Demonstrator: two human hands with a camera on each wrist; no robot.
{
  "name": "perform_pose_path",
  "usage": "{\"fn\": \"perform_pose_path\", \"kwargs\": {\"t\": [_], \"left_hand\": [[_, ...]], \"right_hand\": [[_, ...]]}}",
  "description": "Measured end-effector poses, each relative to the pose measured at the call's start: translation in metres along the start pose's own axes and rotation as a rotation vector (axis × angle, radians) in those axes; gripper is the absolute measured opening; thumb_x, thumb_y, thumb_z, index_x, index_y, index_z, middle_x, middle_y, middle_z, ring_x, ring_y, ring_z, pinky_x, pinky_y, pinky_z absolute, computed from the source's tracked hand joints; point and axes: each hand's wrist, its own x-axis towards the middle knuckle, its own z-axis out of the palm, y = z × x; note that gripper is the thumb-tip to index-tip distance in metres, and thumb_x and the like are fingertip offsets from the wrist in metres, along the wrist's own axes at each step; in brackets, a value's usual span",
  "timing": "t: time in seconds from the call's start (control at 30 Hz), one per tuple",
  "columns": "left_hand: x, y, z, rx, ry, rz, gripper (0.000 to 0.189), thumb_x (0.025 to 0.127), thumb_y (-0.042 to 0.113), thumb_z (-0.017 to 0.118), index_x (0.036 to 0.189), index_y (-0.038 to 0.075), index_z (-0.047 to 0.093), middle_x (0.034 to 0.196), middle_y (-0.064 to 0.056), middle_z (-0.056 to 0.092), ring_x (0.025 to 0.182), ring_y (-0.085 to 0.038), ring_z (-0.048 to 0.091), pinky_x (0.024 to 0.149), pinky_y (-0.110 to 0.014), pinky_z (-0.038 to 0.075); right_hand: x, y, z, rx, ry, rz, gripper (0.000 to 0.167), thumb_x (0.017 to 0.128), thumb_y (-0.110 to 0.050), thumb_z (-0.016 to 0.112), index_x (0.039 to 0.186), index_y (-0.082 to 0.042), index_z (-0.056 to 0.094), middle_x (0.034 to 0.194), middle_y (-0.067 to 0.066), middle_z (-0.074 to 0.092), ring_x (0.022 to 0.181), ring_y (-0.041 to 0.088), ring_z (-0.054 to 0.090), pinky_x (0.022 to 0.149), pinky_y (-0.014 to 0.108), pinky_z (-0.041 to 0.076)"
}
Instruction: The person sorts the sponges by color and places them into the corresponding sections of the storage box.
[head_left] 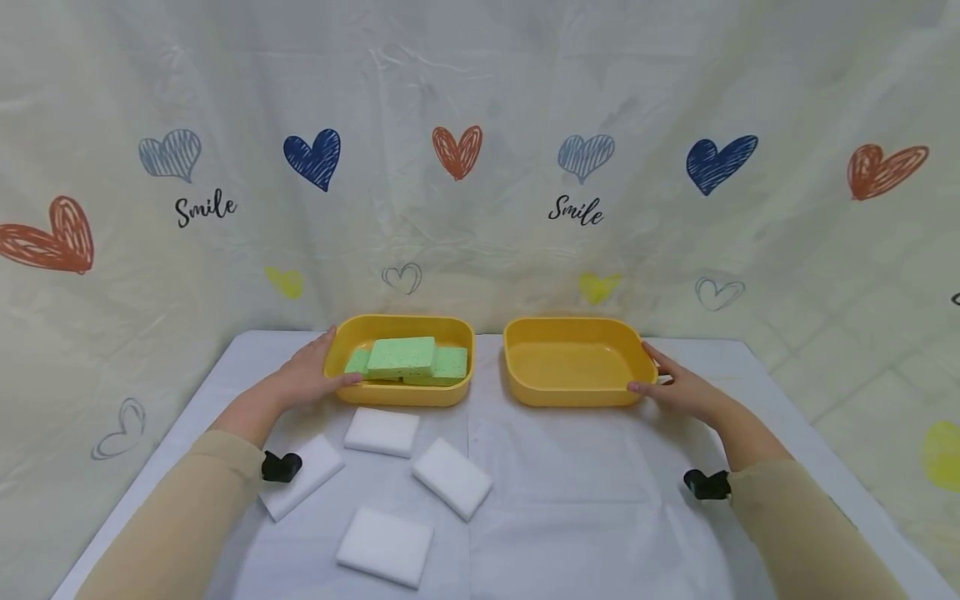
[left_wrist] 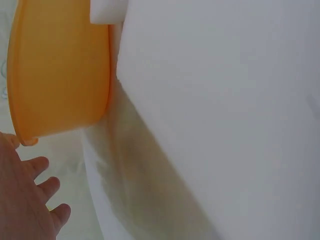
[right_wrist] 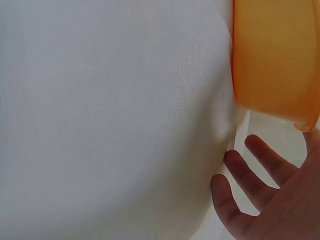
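My left hand [head_left: 311, 367] rests at the left end of a yellow tray [head_left: 405, 398], its thumb over the front rim and its other fingers beside the end. Several light green sponges [head_left: 401, 357] lie piled in this tray. At the right end of a second yellow tray [head_left: 573, 396], my right hand [head_left: 682, 387] touches the rim with thumb and forefinger. Only the tray's bare floor shows inside. Both wrist views show the remaining fingers [right_wrist: 250, 180] spread and fairly straight, off the tray walls.
In front of the left tray lie several white sponge blocks, one close to its front wall [head_left: 382, 432], others nearer [head_left: 452, 477] [head_left: 386, 546], and one beside the left wrist [head_left: 303, 479]. A white cloth [head_left: 577, 517] covers the table. A heart-printed sheet [head_left: 510, 83] hangs behind.
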Motion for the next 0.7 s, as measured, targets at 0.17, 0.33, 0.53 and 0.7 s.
{"fn": "perform_pose_path", "kwargs": {"t": [0.17,0.33,0.53,0.7], "left_hand": [[-0.006,-0.002,-0.004,0.050,0.033,0.028,0.111,0.090,0.068,0.055,0.157,-0.003,0.002,0.160,-0.029,0.015,0.144,-0.050,0.017,0.114,-0.066,0.017],[-0.020,0.007,-0.008,0.042,0.031,0.040,0.109,0.091,0.063,0.059,0.158,0.000,0.001,0.160,-0.028,0.015,0.144,-0.050,0.017,0.113,-0.066,0.017],[-0.035,0.017,-0.010,0.082,0.059,0.094,0.107,0.090,0.064,0.058,0.159,0.003,0.004,0.162,-0.023,0.015,0.144,-0.048,0.017,0.114,-0.065,0.018],[-0.043,0.027,-0.011,0.112,0.061,0.127,0.109,0.086,0.073,0.054,0.160,0.009,0.005,0.163,-0.020,0.016,0.146,-0.046,0.017,0.114,-0.065,0.018]], "right_hand": [[0.001,-0.001,0.001,0.008,0.001,-0.013,0.119,0.076,-0.076,0.064,0.159,-0.029,-0.007,0.152,0.032,0.022,0.122,0.047,0.041,0.100,0.071,0.036],[0.000,0.000,0.002,-0.001,-0.010,-0.015,0.119,0.077,-0.075,0.064,0.159,-0.028,-0.009,0.152,0.032,0.022,0.123,0.049,0.041,0.099,0.073,0.035],[-0.003,0.000,0.001,0.004,-0.027,-0.012,0.117,0.079,-0.074,0.063,0.159,-0.028,-0.009,0.152,0.033,0.022,0.124,0.049,0.040,0.099,0.073,0.035],[-0.005,-0.003,-0.002,0.007,-0.018,-0.013,0.117,0.080,-0.072,0.064,0.159,-0.026,-0.008,0.151,0.034,0.022,0.122,0.049,0.041,0.099,0.073,0.035]]}}
